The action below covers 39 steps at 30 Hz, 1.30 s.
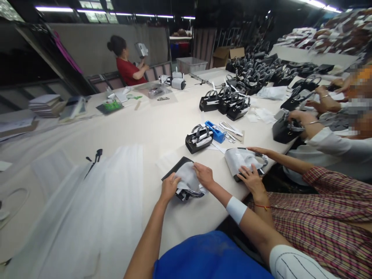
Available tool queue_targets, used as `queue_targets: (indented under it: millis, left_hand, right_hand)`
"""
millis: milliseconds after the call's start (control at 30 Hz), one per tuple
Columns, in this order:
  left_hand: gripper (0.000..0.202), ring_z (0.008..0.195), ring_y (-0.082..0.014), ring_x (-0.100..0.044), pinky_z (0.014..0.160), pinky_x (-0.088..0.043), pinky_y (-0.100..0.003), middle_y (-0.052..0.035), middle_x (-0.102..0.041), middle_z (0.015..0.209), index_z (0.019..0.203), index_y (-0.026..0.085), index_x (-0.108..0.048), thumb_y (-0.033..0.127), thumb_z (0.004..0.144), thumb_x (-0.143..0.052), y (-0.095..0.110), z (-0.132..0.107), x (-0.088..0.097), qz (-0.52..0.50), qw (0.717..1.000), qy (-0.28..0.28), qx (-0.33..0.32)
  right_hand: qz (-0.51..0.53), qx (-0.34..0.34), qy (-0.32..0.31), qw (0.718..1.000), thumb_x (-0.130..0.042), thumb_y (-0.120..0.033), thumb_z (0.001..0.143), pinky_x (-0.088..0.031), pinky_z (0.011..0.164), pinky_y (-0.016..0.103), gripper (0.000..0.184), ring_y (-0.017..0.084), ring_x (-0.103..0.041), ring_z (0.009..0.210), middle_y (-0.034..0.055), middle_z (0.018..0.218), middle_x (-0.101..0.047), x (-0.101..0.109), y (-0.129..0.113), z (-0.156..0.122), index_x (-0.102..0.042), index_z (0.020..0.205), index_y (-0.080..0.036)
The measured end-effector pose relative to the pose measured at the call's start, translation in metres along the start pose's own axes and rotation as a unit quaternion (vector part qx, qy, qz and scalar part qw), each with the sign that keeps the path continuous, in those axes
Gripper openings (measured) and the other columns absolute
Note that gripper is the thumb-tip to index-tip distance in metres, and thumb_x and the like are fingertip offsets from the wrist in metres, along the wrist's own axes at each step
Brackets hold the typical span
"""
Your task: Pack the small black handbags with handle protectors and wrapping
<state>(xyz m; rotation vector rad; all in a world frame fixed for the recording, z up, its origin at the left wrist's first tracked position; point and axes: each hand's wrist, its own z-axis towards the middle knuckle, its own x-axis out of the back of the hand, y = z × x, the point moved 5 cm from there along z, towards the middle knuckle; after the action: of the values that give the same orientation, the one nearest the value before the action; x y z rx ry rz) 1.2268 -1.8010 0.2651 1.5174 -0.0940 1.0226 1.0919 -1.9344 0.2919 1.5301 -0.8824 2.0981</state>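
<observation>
A small black handbag lies tilted on the table in front of me, its handles toward my body. A white wrapping sheet covers much of its upper side. At the bag's left side, my left hand is closed on the bag and the edge of the sheet. My right hand pinches the sheet near the bag's right side. Part of the bag is hidden under the sheet. Just beyond it stands another black handbag, upright with wrapped handles.
Long white sheets and black scissors lie to my left. A blue tape dispenser sits beyond the bags. To the right, a co-worker's hands rest on a wrapped bag. Several black bags stand farther back.
</observation>
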Motion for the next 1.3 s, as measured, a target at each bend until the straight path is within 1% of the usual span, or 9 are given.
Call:
queue_targets:
  millis: [200, 367, 500, 667, 800, 900, 1000, 1100, 1300]
  left_hand:
    - [0.028, 0.062, -0.0131, -0.051, 0.061, -0.040, -0.024, 0.0022, -0.054, 0.066, 0.076, 0.020, -0.054, 0.040, 0.093, -0.044, 0.010, -0.013, -0.002, -0.002, 0.998, 0.060, 0.008]
    - [0.025, 0.091, -0.0204, -0.059, 0.079, -0.043, -0.030, -0.0086, -0.064, 0.093, 0.093, 0.019, -0.059, 0.028, 0.096, -0.037, 0.010, -0.013, -0.007, 0.033, 0.996, 0.078, -0.002]
    - [0.027, 0.072, -0.0192, -0.060, 0.064, -0.038, -0.028, -0.0057, -0.065, 0.076, 0.089, 0.020, -0.062, 0.030, 0.096, -0.038, -0.004, 0.000, -0.004, 0.067, 0.995, 0.064, 0.031]
    - [0.024, 0.066, -0.0187, -0.058, 0.059, -0.035, -0.027, -0.0025, -0.066, 0.067, 0.071, 0.022, -0.063, 0.036, 0.089, -0.054, -0.003, 0.011, -0.005, 0.089, 0.994, 0.043, 0.036]
    - [0.023, 0.098, -0.0247, -0.060, 0.085, -0.043, -0.037, -0.0096, -0.068, 0.091, 0.081, 0.020, -0.065, 0.028, 0.093, -0.047, 0.005, -0.005, -0.015, 0.098, 0.992, 0.083, 0.016]
    - [0.022, 0.124, -0.0303, -0.048, 0.107, -0.031, -0.052, -0.0168, -0.059, 0.125, 0.091, 0.017, -0.065, 0.024, 0.093, -0.044, 0.000, -0.018, -0.017, 0.107, 0.984, 0.144, 0.009]
    - [0.021, 0.126, -0.0276, -0.050, 0.114, -0.023, -0.057, -0.0132, -0.061, 0.127, 0.094, 0.017, -0.063, 0.020, 0.094, -0.043, -0.008, -0.021, -0.019, 0.092, 0.985, 0.142, -0.032]
    - [0.024, 0.124, -0.0242, -0.054, 0.115, -0.023, -0.059, -0.0093, -0.065, 0.124, 0.100, 0.019, -0.063, 0.017, 0.095, -0.040, -0.015, -0.019, -0.020, 0.061, 0.991, 0.110, -0.052]
    - [0.030, 0.123, -0.0227, -0.056, 0.116, -0.016, -0.065, -0.0109, -0.066, 0.124, 0.118, 0.020, -0.058, 0.015, 0.095, -0.038, -0.019, -0.017, -0.021, 0.023, 0.997, 0.063, -0.048]
  right_hand:
    - [0.034, 0.116, -0.034, 0.992, -0.045, -0.031, 0.097, -0.031, 0.110, 0.038, 0.023, 0.019, -0.057, 0.111, 0.0058, 0.119, -0.066, -0.003, -0.012, 0.008, -0.060, 0.113, -0.022]
    - [0.046, 0.104, -0.057, 0.992, -0.042, -0.037, 0.098, -0.044, 0.092, 0.029, 0.030, 0.019, -0.060, 0.107, 0.0060, 0.116, -0.068, -0.012, -0.006, 0.013, -0.060, 0.117, -0.023]
    - [0.033, 0.031, -0.033, 0.998, -0.039, -0.042, 0.098, -0.046, 0.075, 0.027, 0.033, 0.019, -0.065, 0.086, 0.0053, 0.093, -0.073, -0.019, -0.003, 0.008, -0.066, 0.104, -0.023]
    - [0.025, -0.045, 0.040, 0.998, -0.043, -0.036, 0.096, -0.048, 0.082, 0.028, 0.032, 0.020, -0.067, 0.094, 0.0094, 0.109, -0.072, -0.031, -0.004, -0.020, -0.064, 0.115, -0.020]
    - [0.068, -0.071, 0.091, 0.991, -0.045, -0.034, 0.094, -0.051, 0.082, 0.029, 0.029, 0.021, -0.068, 0.092, 0.0082, 0.108, -0.073, -0.030, -0.003, -0.038, -0.065, 0.110, -0.021]
    - [0.086, -0.095, 0.056, 0.990, -0.053, -0.036, 0.089, -0.052, 0.077, 0.031, 0.023, 0.022, -0.069, 0.083, 0.0041, 0.097, -0.075, -0.020, -0.001, -0.036, -0.067, 0.103, -0.025]
    - [0.123, -0.083, -0.036, 0.988, -0.054, -0.043, 0.088, -0.054, 0.073, 0.030, 0.023, 0.020, -0.069, 0.080, 0.0013, 0.088, -0.074, -0.009, 0.000, -0.006, -0.068, 0.093, -0.025]
    - [0.147, 0.009, -0.103, 0.984, -0.034, -0.043, 0.097, -0.053, 0.084, 0.029, 0.040, 0.018, -0.067, 0.097, 0.0050, 0.105, -0.072, -0.012, -0.012, 0.052, -0.066, 0.105, -0.020]
    - [0.084, 0.122, -0.221, 0.964, -0.065, -0.029, 0.084, -0.041, 0.105, 0.034, 0.042, 0.022, -0.054, 0.122, 0.0098, 0.135, -0.057, -0.089, -0.050, 0.167, -0.058, 0.125, -0.020]
